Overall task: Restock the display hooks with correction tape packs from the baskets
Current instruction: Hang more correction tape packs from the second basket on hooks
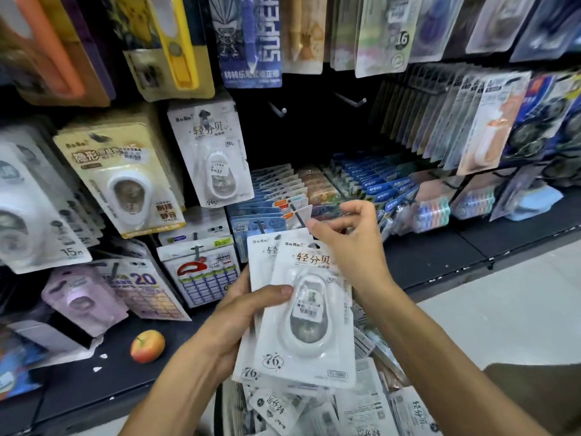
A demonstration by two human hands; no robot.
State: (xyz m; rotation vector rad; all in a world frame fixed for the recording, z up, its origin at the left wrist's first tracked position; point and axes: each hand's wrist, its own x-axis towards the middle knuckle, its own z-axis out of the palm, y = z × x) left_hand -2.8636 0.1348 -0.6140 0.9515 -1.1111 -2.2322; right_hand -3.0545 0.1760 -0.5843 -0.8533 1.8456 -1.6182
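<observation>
- Two white correction tape packs [301, 313] are in my hands, fanned one over the other, just above the basket [361, 413] of more packs at the bottom edge.
- My left hand [248, 306] has its grip closed on the lower part of the packs, with the thumb across the front pack near its blister.
- My right hand [349, 243] has a narrow grip: thumb and fingers pinch the top corner of the front pack, beside its hang hole.
- I judge the step in hand is to separate the front pack and carry it to a hook.
- Above and left of the held packs, one matching pack [217, 152] hangs already; this is probably the right row.
- Above the held packs, two bare hooks [352, 100] stand out from the dark panel.
- To do it well, I should peel off only one pack, keep it upright, and line the hole with the hook tip before pushing.
- Otherwise the card may bend at the hole.
</observation>
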